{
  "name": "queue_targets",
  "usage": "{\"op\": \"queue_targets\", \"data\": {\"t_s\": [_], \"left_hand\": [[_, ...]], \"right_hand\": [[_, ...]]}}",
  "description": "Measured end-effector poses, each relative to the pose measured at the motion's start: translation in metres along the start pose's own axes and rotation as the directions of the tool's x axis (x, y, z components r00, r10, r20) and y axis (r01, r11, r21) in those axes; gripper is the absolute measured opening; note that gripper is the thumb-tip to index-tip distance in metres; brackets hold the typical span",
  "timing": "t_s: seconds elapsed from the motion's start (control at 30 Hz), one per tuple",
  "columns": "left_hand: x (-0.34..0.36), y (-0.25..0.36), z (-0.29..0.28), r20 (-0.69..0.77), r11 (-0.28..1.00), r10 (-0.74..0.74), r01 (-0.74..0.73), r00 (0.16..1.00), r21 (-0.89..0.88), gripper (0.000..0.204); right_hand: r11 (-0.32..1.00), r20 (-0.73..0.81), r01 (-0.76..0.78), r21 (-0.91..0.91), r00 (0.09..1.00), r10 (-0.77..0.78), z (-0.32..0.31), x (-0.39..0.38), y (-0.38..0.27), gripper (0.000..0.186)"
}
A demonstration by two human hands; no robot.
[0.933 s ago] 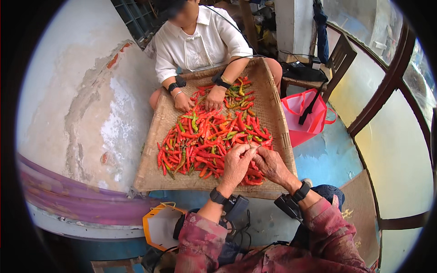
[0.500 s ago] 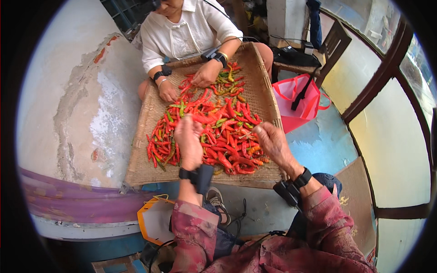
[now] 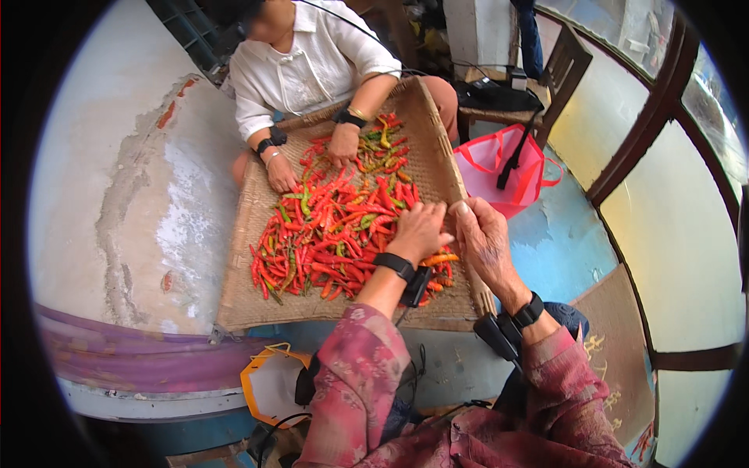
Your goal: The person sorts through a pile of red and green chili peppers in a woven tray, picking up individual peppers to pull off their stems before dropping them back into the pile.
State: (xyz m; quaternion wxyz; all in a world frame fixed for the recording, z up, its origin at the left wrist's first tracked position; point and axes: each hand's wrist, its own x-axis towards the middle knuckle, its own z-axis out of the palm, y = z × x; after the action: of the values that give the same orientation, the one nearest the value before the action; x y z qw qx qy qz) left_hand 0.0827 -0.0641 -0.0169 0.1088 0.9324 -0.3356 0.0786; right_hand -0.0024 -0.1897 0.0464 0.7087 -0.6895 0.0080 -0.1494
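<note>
Red chili peppers (image 3: 328,234), with some green and orange ones, lie heaped in a shallow woven tray (image 3: 250,304). My left hand (image 3: 420,232) is over the right part of the heap, its fingers bent and its thumb apart; I see nothing held in it. Its fingertips come close to my right hand (image 3: 485,240), which is closed in a pinch at the tray's right rim. Whatever lies between those right fingertips is hidden. Across the tray, another person's two hands (image 3: 343,145) reach into the far chilies.
To the right of the tray, a pink and white bag (image 3: 499,168) stands on the blue floor, near a wooden chair (image 3: 558,78) holding a black bag (image 3: 499,95). A white container with an orange rim (image 3: 273,386) is below the tray. A plastered wall (image 3: 117,187) runs along the left.
My left hand has moved right, from the middle of the heap to beside my right hand. My right hand has shifted slightly. The other person's hands have moved down among the chilies.
</note>
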Motion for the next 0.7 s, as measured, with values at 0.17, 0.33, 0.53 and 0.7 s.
{"op": "queue_targets", "data": {"t_s": [0.17,0.33,0.53,0.7], "left_hand": [[-0.008,0.003,0.002,0.082,0.999,-0.015,0.010,0.997,0.051,0.022],[-0.033,-0.005,-0.029,-0.233,0.980,-0.072,0.026,0.970,-0.195,0.012],[-0.077,-0.041,-0.060,-0.200,0.865,-0.318,0.198,0.927,-0.460,0.018],[-0.084,-0.032,-0.078,-0.148,0.724,-0.471,0.285,0.870,-0.628,0.021]], "right_hand": [[1.000,0.028,-0.011,-0.002,1.000,0.011,-0.005,-0.003,-0.004,0.022],[0.999,0.012,0.018,-0.040,1.000,-0.018,-0.010,-0.001,-0.006,0.020],[0.992,0.093,0.031,-0.125,0.995,-0.019,0.005,0.002,0.009,0.020],[0.978,0.180,0.028,-0.207,0.984,0.010,0.016,-0.005,0.016,0.020]]}}
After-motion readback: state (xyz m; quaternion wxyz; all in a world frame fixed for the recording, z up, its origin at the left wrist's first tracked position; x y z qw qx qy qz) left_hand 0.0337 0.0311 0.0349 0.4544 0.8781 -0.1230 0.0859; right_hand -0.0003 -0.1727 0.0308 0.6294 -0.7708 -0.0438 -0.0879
